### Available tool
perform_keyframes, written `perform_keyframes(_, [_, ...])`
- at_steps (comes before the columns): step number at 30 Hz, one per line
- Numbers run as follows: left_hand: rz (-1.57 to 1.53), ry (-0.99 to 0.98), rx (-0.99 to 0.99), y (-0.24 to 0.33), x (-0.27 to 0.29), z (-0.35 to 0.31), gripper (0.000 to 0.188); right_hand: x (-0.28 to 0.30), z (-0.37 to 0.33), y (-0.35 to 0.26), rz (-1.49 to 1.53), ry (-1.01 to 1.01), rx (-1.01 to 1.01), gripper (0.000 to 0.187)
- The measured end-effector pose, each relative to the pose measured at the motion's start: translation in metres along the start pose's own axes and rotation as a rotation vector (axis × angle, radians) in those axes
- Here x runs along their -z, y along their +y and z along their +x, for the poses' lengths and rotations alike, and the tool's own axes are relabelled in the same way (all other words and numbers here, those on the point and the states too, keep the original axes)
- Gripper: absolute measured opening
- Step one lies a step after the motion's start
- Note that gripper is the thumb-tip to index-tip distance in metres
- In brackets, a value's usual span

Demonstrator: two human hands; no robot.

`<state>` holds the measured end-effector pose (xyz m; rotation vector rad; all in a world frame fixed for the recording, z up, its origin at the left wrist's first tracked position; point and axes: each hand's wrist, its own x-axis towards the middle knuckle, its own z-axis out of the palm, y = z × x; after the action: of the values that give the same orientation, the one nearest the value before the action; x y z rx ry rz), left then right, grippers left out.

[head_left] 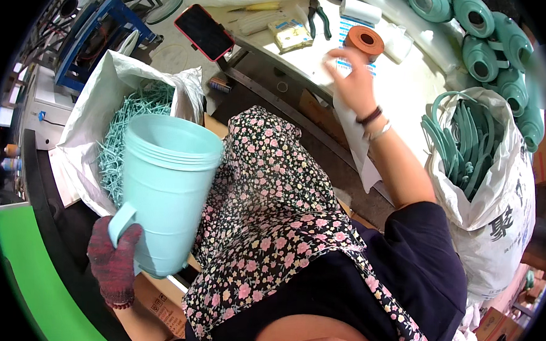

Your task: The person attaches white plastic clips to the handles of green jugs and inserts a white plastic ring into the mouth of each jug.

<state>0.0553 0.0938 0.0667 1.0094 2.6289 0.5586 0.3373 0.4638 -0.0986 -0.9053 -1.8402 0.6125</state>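
Observation:
In my left hand (115,258), which wears a dark red knit glove, is a light teal plastic pitcher (171,196). The fingers are closed around the side handle near its lower part, and the pitcher's wide rim faces up and away from me. My bare right hand (353,82) is raised over the white table, slightly blurred, with thumb and forefinger apart and nothing visible between them. Just beyond it lies an orange-brown roll of tape (359,43). Left of the pitcher stands a white woven sack (89,126) holding thin teal plastic strips (129,115).
On the table (420,85) are pliers (319,19), a small yellow pack (290,35) and a white roll (360,10). A phone (204,32) is mounted at its edge. To the right, a white sack (489,235) holds teal handles (466,142); several teal plastic parts (479,57) stand behind.

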Motion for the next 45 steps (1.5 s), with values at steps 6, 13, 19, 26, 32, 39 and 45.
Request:
perform_keyframes(6, [-0.35,-0.407,0.144,0.028,-0.022,0.023,0.038,0.048,0.046,0.117,-0.979,-0.163,-0.002,0.039])
perform_keyframes(13, [-0.558,-0.587,0.301,0.017,-0.04,-0.002,0.039,0.075,-0.008,0.053,-0.776,-0.363,-0.047,0.048])
perform_keyframes(19, [-0.706,-0.567,0.153,0.003,-0.048,0.0,0.045,0.079,0.022,0.057,-0.265,-0.14,-0.032,0.043])
perform_keyframes(26, [-0.809,-0.523,0.179,0.018,-0.064,-0.003,0.043,0.055,0.104,0.117,-0.633,-0.216,-0.223,0.044])
perform_keyframes(32, [-0.78,-0.314,0.13,0.031,-0.089,-0.031,0.04,0.042,0.066,0.123,-0.813,-0.107,0.063,0.04])
perform_keyframes(39, [-0.751,-0.429,0.146,0.038,-0.087,-0.021,0.037,0.061,0.008,0.067,-0.433,-0.22,0.12,0.042])
perform_keyframes(45, [-0.773,-0.454,0.115,0.036,-0.095,-0.021,0.038,0.074,-0.07,0.057,-0.511,-0.303,0.109,0.036])
